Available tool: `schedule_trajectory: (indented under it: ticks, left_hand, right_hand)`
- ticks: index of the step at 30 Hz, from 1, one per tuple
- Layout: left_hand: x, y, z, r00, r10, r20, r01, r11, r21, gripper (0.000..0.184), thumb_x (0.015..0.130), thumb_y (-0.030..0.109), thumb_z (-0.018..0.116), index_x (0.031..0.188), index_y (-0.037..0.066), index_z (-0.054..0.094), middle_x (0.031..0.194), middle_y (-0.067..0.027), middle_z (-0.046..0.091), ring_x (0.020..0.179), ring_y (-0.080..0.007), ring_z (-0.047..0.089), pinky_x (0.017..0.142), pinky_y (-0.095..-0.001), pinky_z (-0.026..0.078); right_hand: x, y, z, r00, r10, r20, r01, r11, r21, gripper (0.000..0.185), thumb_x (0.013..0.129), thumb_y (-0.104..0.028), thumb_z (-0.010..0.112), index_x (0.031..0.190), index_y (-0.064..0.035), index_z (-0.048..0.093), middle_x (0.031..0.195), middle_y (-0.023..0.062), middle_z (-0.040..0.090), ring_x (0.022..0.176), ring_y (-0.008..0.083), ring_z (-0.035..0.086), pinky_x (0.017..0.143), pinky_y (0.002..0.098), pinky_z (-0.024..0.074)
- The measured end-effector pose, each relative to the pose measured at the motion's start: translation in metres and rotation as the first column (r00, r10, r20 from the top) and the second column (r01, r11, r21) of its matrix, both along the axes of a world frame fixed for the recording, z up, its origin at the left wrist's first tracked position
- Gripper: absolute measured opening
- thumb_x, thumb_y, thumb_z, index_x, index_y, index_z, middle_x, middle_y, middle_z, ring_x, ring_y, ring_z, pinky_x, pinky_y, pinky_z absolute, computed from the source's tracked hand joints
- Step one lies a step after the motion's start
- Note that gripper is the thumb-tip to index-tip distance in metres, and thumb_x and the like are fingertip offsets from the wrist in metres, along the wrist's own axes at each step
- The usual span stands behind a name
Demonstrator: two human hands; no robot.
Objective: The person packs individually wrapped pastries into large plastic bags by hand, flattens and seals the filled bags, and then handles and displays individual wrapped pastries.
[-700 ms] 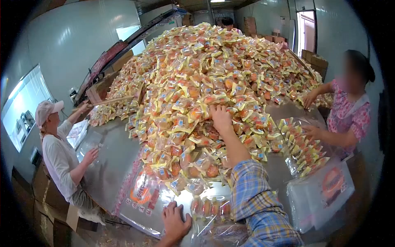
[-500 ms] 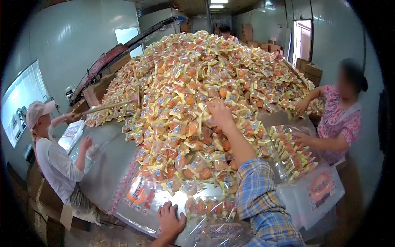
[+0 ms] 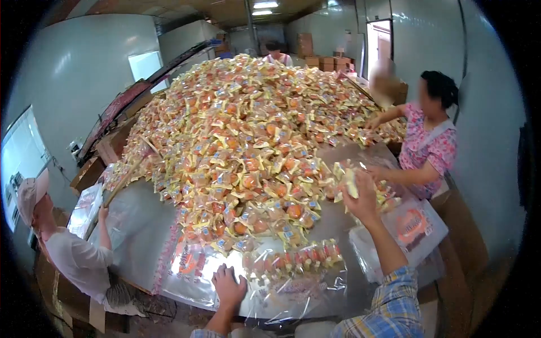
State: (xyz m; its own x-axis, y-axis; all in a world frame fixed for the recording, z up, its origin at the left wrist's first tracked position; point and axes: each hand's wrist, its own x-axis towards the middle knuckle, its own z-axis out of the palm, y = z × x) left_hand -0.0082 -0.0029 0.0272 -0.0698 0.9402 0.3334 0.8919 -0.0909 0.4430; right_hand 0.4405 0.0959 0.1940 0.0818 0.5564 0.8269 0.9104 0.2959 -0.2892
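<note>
A big heap of small clear-and-yellow packets (image 3: 242, 152), each with a round orange-brown food inside, covers the table. My right hand (image 3: 362, 200) is raised at the heap's right side, fingers curled round packets (image 3: 349, 181) of this kind; how many is hidden. My left hand (image 3: 229, 286) lies palm down near the front edge, fingers spread, beside a clear plastic bag (image 3: 287, 290). Neat rows of packets (image 3: 296, 259) lie inside that bag. Whether my left fingers touch its edge I cannot tell.
A stack of printed clear bags (image 3: 403, 231) lies at the right, more printed bags (image 3: 189, 262) at front left. A co-worker (image 3: 428, 141) reaches into the heap at right. Another person (image 3: 73, 242) at left holds a long wooden-handled tool (image 3: 127, 174). Someone (image 3: 277, 55) stands behind.
My right hand has moved from the heap's middle to the right and now holds packets. My left hand stays low on the table. The left person's tool has swung lower; the view has shifted.
</note>
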Motion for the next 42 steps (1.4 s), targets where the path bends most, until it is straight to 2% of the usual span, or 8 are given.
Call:
schedule_trajectory:
  ticks: [8,10,14,18,24,30,35,42]
  left_hand:
    - [-0.023,0.006,-0.026,0.973,-0.196,0.125,0.159,0.953,0.256,0.021,0.079,0.010,0.071,0.099,0.004,0.068,0.107,-0.0119,0.066,0.101,-0.0300,0.062,0.099,-0.0451,0.044]
    - [-0.032,0.011,-0.046,0.657,-0.131,0.742,0.079,0.991,0.105,0.016,0.084,0.004,0.069,0.099,0.001,0.066,0.097,-0.0084,0.066,0.085,-0.0202,0.065,0.083,-0.0348,0.053]
    - [-0.053,0.020,-0.048,0.335,-0.160,0.929,0.147,0.982,0.116,0.021,0.088,0.000,0.062,0.109,-0.002,0.062,0.086,-0.0060,0.064,0.074,-0.0144,0.064,0.073,-0.0286,0.055]
    - [-0.046,0.005,-0.036,0.679,-0.258,0.687,0.176,0.966,0.188,0.022,0.090,0.002,0.063,0.112,0.000,0.063,0.088,-0.0031,0.064,0.078,-0.0125,0.060,0.073,-0.0272,0.049]
    - [0.010,-0.123,0.024,0.490,-0.213,0.845,0.048,0.975,0.218,0.022,0.092,0.002,0.064,0.114,0.003,0.061,0.099,-0.0032,0.063,0.092,-0.0139,0.060,0.080,-0.0284,0.047]
    - [-0.019,-0.201,0.044,0.872,-0.320,0.370,0.193,0.920,0.341,0.008,0.089,-0.002,0.067,0.096,0.000,0.066,0.091,-0.0110,0.063,0.073,-0.0170,0.058,0.065,-0.0299,0.048]
    - [-0.028,-0.220,0.089,0.831,-0.279,0.482,0.154,0.947,0.282,0.007,0.091,-0.001,0.064,0.098,0.000,0.066,0.088,-0.0089,0.063,0.073,-0.0139,0.059,0.061,-0.0264,0.047]
    - [-0.010,-0.250,0.084,0.804,-0.463,0.373,0.405,0.886,0.226,0.014,0.080,-0.005,0.067,0.091,0.003,0.069,0.084,-0.0126,0.067,0.071,-0.0256,0.065,0.065,-0.0337,0.052]
  right_hand:
    - [0.044,-0.192,-0.041,0.674,0.112,-0.730,-0.010,0.990,0.143,0.067,0.083,-0.001,0.079,0.139,-0.0018,0.040,0.122,0.0120,0.057,0.112,0.0195,0.059,0.094,0.0363,0.0506]
    - [0.047,-0.233,-0.053,0.541,0.057,-0.839,0.091,0.988,0.126,0.067,0.085,0.001,0.077,0.141,-0.0022,0.039,0.124,0.0101,0.056,0.114,0.0186,0.058,0.097,0.0357,0.0505]
    - [0.072,-0.291,-0.095,0.348,0.075,-0.934,0.209,0.966,0.155,0.067,0.090,-0.002,0.074,0.146,0.0009,0.037,0.130,0.0100,0.056,0.117,0.0201,0.057,0.098,0.0354,0.0497]
    - [0.052,-0.335,-0.097,0.314,-0.055,-0.948,0.279,0.959,0.037,0.063,0.092,-0.005,0.073,0.146,0.0026,0.041,0.137,0.0127,0.055,0.121,0.0215,0.056,0.104,0.0355,0.0454]
    - [0.072,-0.366,-0.108,0.363,0.004,-0.932,0.367,0.919,0.147,0.060,0.092,-0.006,0.074,0.143,0.0032,0.043,0.136,0.0127,0.055,0.120,0.0214,0.056,0.104,0.0360,0.0443]
    - [0.065,-0.383,-0.075,0.376,0.073,-0.924,0.316,0.927,0.202,0.051,0.093,-0.006,0.073,0.137,0.0021,0.049,0.128,0.0093,0.060,0.110,0.0156,0.059,0.093,0.0320,0.0498]
    - [0.033,-0.381,-0.076,0.239,-0.007,-0.971,0.261,0.964,0.057,0.055,0.093,-0.010,0.074,0.139,0.0004,0.044,0.132,0.0103,0.058,0.116,0.0187,0.058,0.097,0.0348,0.0483]
    - [-0.038,-0.389,-0.096,0.377,-0.172,-0.910,0.066,0.985,-0.159,0.052,0.095,-0.014,0.073,0.139,0.0025,0.051,0.132,0.0104,0.062,0.115,0.0179,0.059,0.098,0.0310,0.0470]
